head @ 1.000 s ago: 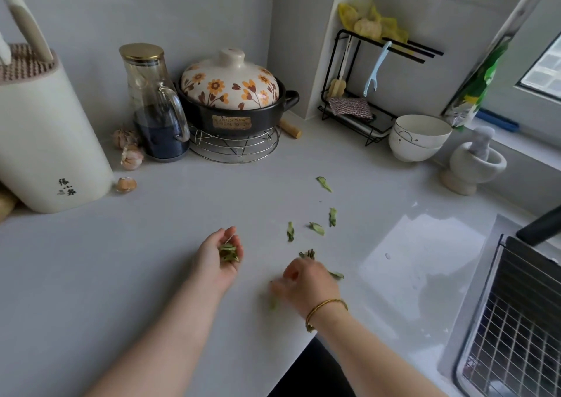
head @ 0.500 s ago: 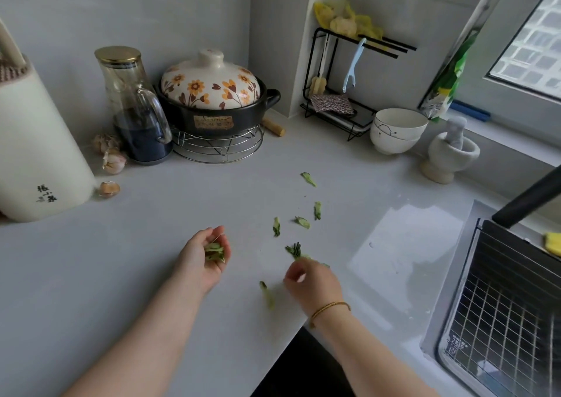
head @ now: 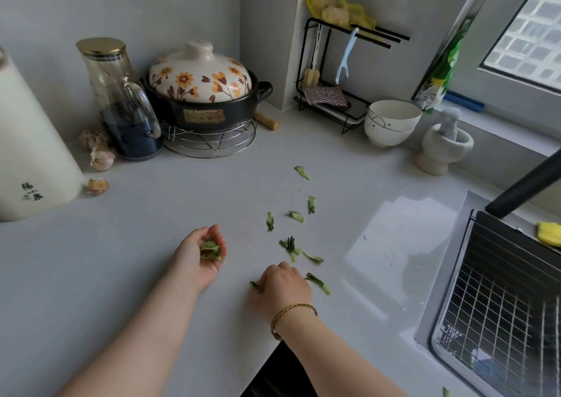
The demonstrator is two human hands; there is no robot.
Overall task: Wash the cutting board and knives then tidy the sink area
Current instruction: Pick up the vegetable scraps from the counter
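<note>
Since half a second ago my right hand point(head: 283, 287) has dropped back from the dark leafy scrap point(head: 290, 245) it was reaching at. It now sits closer to the counter's point(head: 136, 245) near edge, over the small scrap point(head: 253, 285) that lay alone there. That leafy piece is now just beyond the knuckles, untouched. The left hand point(head: 194, 260) has hardly moved and still carries its load.

The left hand lies palm up, wrist on the counter, fingers curled into a cup round a handful of green scraps point(head: 209, 250). The right hand is palm down with its back to me, fingers bent under onto the counter and a gold bangle point(head: 292, 314) at the wrist. The small scrap's end pokes out at the thumb side, toward the left hand. The fingertips are hidden, so I cannot tell whether they pinch it or only press on it.

Another long scrap point(head: 318, 283) lies just beside the right hand on its outer side. More loose bits point(head: 296, 216) are scattered farther out beyond both hands.

The sink point(head: 425, 333) is well off to the outer side of the right hand, with a wire rack point(head: 501, 320) lying in it. The knife block point(head: 33, 141) stands far out past the left hand, against the wall.
</note>
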